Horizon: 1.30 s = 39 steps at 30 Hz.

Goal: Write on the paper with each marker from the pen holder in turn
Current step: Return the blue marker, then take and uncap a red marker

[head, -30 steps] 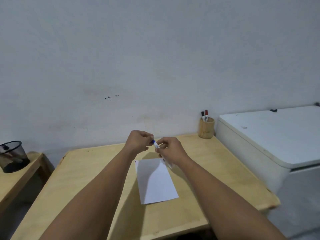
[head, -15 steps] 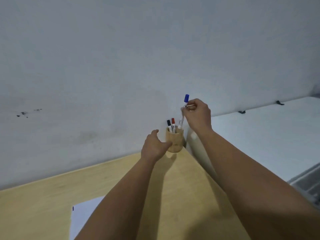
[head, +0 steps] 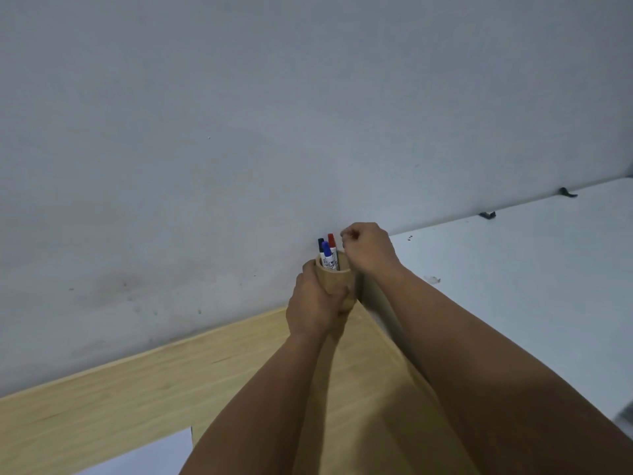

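Observation:
A round wooden pen holder (head: 335, 280) stands at the far right corner of the wooden table (head: 137, 389), against the wall. Three markers stick out of it: a blue-capped marker (head: 327, 254) in front, a black-capped marker (head: 321, 244) behind it and a red-capped marker (head: 331, 242) to the right. My left hand (head: 313, 308) is wrapped around the holder's left side. My right hand (head: 368, 248) hovers just right of the marker tops with its fingers curled in and nothing in them. A corner of the white paper (head: 150, 455) shows at the bottom edge.
A grey wall rises directly behind the holder. A white cabinet top (head: 513, 279) adjoins the table on the right, higher than the tabletop, with small dark clips (head: 488, 214) along its back edge.
My right hand has lowered the blue marker into the holder and let go of it. My left hand, open beside the holder before, now grips it.

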Each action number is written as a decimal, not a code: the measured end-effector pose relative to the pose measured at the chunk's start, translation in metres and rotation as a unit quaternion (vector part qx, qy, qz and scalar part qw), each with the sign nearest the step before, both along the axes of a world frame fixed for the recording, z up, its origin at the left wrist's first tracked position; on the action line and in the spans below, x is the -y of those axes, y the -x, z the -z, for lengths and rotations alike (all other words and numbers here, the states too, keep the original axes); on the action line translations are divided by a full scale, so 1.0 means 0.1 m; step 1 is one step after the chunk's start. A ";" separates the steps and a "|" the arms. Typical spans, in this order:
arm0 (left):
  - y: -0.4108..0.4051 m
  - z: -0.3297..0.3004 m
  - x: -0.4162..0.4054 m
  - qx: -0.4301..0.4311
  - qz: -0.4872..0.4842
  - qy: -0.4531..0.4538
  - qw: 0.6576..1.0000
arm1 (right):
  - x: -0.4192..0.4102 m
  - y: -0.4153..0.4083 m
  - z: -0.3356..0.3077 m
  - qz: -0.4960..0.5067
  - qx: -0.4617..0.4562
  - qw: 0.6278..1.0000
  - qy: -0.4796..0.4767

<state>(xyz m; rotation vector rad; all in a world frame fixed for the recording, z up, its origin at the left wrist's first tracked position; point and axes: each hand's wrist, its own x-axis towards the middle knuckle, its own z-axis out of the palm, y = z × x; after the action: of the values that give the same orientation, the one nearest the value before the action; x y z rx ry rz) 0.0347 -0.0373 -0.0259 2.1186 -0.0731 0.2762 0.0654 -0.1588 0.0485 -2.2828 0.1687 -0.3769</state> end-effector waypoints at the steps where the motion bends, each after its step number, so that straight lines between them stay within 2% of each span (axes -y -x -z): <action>1: -0.01 0.01 0.00 0.003 -0.003 -0.004 1.000 | -0.01 -0.04 -0.01 -0.002 -0.023 0.999 0.025; 5: -0.01 0.01 -0.01 -0.002 -0.006 -0.010 1.000 | -0.09 -0.11 -0.05 0.001 -0.105 0.991 0.082; 9: -0.01 0.00 0.00 -0.008 -0.011 -0.027 1.000 | -0.12 -0.12 -0.02 0.024 -0.090 0.992 0.087; 13: 0.07 -0.03 -0.01 -0.010 -0.001 -0.059 0.998 | -0.10 0.00 -0.14 0.047 0.018 0.999 0.020; 17: 0.20 -0.16 -0.21 -0.010 -0.004 -0.104 0.995 | -0.06 0.29 -0.51 0.081 0.153 0.985 -0.009; 21: 0.45 -0.48 -0.47 0.026 -0.030 -0.130 0.991 | -0.18 0.59 -0.85 0.048 0.200 0.977 -0.066; 26: 0.90 -1.01 -0.96 0.050 -0.054 -0.112 0.991 | -0.62 1.03 -0.85 -0.070 0.133 0.980 -0.128; 30: 1.34 -1.25 -1.60 0.062 -0.089 -0.092 0.990 | -1.15 1.48 -0.63 -0.158 0.045 0.965 -0.205; 32: 1.54 -1.29 -1.99 0.037 -0.083 -0.087 0.992 | -1.44 1.74 -0.52 -0.201 0.000 0.949 -0.244; 36: 1.98 -1.27 -2.67 -0.046 -0.020 -0.009 0.999 | -2.03 2.16 -0.31 -0.285 -0.071 0.918 -0.267; 39: 2.29 -1.22 -3.06 -0.059 -0.014 -0.031 0.998 | -2.41 2.36 -0.21 -0.316 -0.087 0.908 -0.261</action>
<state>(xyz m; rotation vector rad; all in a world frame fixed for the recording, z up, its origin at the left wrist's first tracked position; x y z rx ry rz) -0.1943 0.2690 0.0960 2.1938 0.0167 0.1673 -0.1710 0.0823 0.0697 -1.7082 -0.3436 0.1979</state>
